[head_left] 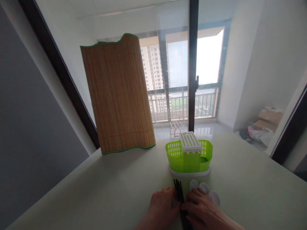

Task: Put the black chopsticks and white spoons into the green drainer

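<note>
Black chopsticks (pixel 179 192) lie in a bundle on the table at the bottom centre, pointing away from me. My left hand (pixel 163 204) is closed against the bundle's left side. From the right, my right hand (pixel 200 206) has its thumb side against the same bundle, fingers curled. White spoons (pixel 214 197) rest just beyond and beside my right hand, their bowls showing and their handles hidden under it. Behind the hands stands a green basket (pixel 191 162) with a white slotted top and a white base.
A rolled bamboo mat (pixel 120 95) with green edging stands upright at the back left of the pale table (pixel 249 179). Beyond the table are a glass door with a dark frame (pixel 192 64), a white rack, and bags and boxes on the floor at right.
</note>
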`<state>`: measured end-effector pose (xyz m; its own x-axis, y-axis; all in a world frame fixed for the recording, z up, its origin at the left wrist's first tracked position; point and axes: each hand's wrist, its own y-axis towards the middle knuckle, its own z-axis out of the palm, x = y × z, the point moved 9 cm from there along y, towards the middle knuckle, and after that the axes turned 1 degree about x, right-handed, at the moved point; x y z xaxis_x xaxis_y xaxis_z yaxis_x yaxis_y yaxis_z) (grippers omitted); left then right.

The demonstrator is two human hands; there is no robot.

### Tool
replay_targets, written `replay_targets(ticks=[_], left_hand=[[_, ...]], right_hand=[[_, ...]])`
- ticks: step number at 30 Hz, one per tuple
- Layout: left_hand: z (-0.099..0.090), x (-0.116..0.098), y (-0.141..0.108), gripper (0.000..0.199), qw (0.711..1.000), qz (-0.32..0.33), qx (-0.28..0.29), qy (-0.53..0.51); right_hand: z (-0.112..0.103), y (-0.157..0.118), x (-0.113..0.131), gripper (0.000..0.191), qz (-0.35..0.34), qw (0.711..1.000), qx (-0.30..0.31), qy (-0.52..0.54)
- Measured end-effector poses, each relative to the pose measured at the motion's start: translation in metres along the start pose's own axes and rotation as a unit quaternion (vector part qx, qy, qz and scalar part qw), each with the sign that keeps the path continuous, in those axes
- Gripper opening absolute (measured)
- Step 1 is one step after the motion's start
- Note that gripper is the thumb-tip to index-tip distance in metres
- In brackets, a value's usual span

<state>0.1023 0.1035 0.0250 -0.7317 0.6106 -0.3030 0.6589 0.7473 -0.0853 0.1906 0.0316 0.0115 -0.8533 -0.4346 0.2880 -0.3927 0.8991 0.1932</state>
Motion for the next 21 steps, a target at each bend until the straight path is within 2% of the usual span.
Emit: replay_targets(ticks=[6, 14, 21], left_hand=[[0.000, 0.000, 0.002, 0.021, 1.000, 0.002, -0.023, -0.019], [0.003, -0.005, 0.005, 0.022, 0.999, -0.029, -0.030, -0.010], [0.004, -0.002, 0.008, 0.026, 0.999, -0.031, -0.042, 0.008]], right_hand=[[0.000, -0.002, -0.002, 0.015, 0.005, 1.000, -0.016, -0.001], [-0.012, -0.005, 0.000, 0.008, -0.002, 0.999, -0.038, 0.000], [-0.009, -0.007, -0.003, 0.007, 0.003, 0.999, -0.034, -0.010]])
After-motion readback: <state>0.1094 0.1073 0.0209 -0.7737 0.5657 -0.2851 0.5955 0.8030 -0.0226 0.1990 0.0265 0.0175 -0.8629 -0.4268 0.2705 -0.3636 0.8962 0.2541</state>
